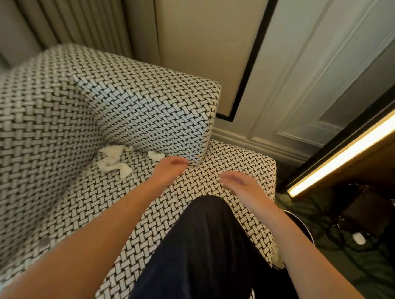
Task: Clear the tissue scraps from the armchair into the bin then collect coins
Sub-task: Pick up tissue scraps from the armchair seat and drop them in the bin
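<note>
black-and-white basketweave armchair [86,105], white tissue scraps [112,159], dark navy trouser leg [199,250], dark green carpet [344,266].

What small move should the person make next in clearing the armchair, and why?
Probably shift the left hand slightly left and pinch the small tissue scrap beside it. That scrap lies nearest on the seat, and the hand appears to hold nothing. The larger scraps lie farther off, deeper in the seat's corner.

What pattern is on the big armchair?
The armchair has a black-and-white basket-weave pattern, like little woven bricks. The head view shows it best.
</note>
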The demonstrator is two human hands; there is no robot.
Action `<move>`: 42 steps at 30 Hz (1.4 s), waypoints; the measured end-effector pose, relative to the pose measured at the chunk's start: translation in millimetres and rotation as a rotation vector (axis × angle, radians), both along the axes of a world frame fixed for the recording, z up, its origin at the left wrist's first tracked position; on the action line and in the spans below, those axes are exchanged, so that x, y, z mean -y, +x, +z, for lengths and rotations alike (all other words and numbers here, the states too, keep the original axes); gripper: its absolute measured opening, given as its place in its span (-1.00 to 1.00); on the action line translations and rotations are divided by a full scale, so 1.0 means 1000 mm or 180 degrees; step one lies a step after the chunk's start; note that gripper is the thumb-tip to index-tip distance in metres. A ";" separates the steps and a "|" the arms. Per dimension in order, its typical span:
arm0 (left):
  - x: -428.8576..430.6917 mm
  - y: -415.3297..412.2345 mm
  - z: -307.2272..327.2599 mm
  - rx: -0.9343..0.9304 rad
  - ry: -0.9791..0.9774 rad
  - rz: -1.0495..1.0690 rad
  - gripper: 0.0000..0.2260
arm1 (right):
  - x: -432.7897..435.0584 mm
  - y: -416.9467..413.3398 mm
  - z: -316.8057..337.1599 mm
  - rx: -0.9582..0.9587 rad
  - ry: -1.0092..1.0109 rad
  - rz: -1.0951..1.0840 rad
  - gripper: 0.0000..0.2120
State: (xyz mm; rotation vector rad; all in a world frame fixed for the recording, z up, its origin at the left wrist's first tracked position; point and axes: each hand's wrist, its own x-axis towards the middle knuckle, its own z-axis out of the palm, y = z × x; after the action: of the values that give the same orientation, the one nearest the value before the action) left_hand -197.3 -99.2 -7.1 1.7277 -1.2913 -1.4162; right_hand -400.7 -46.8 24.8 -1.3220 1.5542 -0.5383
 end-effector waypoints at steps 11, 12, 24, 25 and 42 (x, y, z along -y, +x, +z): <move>-0.019 0.129 -0.051 0.1103 -0.0355 0.0971 -0.57 | 0.047 0.110 -0.037 -0.0375 -0.0051 0.1018 -0.74; -0.020 0.132 -0.053 0.1247 -0.0431 0.0874 -0.55 | 0.050 0.114 -0.040 -0.0432 -0.0061 0.1071 -0.73; -0.002 0.144 -0.088 0.1946 0.0419 -0.0659 -0.40 | 0.095 0.159 -0.093 -0.1298 0.0098 0.1555 -0.38; -0.002 0.144 -0.089 0.2039 0.0447 -0.0769 -0.40 | 0.100 0.163 -0.094 -0.1271 0.0126 0.1555 -0.34; -0.004 0.130 -0.084 0.1945 0.0007 -0.0199 -0.38 | 0.101 0.143 -0.081 -0.0185 -0.0033 0.0503 -0.53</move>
State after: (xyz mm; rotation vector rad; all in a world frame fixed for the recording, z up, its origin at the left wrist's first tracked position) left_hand -67.1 -95.1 -91.5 2.2354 -1.6559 -0.9395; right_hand -257.3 -147.7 -55.8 -1.4653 1.4800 -0.4127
